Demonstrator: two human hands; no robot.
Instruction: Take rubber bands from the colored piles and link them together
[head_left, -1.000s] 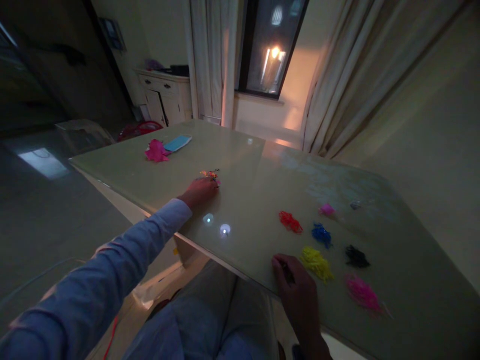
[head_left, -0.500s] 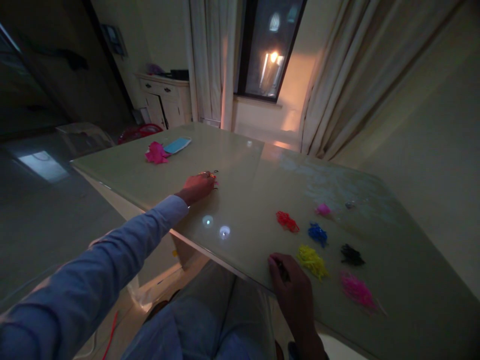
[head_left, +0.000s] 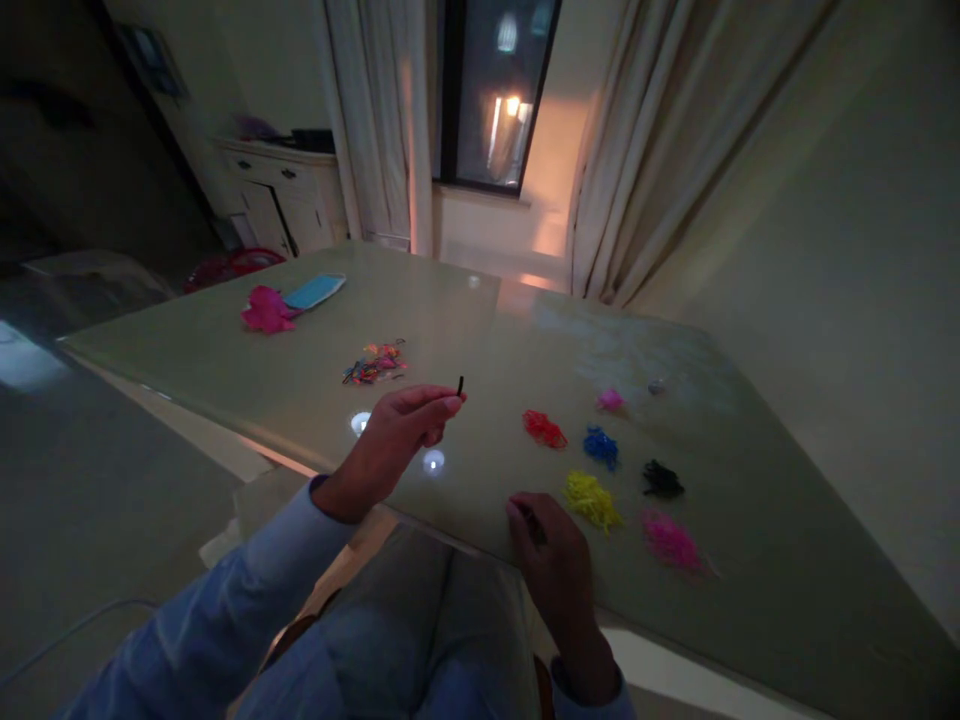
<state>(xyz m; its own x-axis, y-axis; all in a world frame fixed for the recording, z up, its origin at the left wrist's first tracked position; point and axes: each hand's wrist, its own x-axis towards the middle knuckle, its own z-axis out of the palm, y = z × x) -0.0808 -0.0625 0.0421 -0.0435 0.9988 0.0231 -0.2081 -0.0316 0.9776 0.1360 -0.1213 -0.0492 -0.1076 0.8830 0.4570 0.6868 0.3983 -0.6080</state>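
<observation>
My left hand (head_left: 405,435) is raised over the table, pinching a thin black rubber band (head_left: 460,385) whose end sticks up from the fingertips. Behind it lies a mixed pile of colored rubber bands (head_left: 375,363). Near the table's front edge rests my right hand (head_left: 553,555), fingers curled and thumb close to them; whatever may be inside is hidden. Just beyond it is a yellow pile (head_left: 592,500). Sorted around that are a red pile (head_left: 544,429), a blue pile (head_left: 601,447), a black pile (head_left: 663,478) and a pink pile (head_left: 671,540).
A crumpled pink piece (head_left: 268,310) and a blue face mask (head_left: 316,292) lie at the table's far left. A small pink bundle (head_left: 611,400) and a small clear item (head_left: 656,386) sit beyond the piles. The glossy table (head_left: 465,340) shows light reflections.
My left hand has come away from the mixed pile, toward me and to the right, with a black rubber band between its fingers. My right hand stays by the yellow pile.
</observation>
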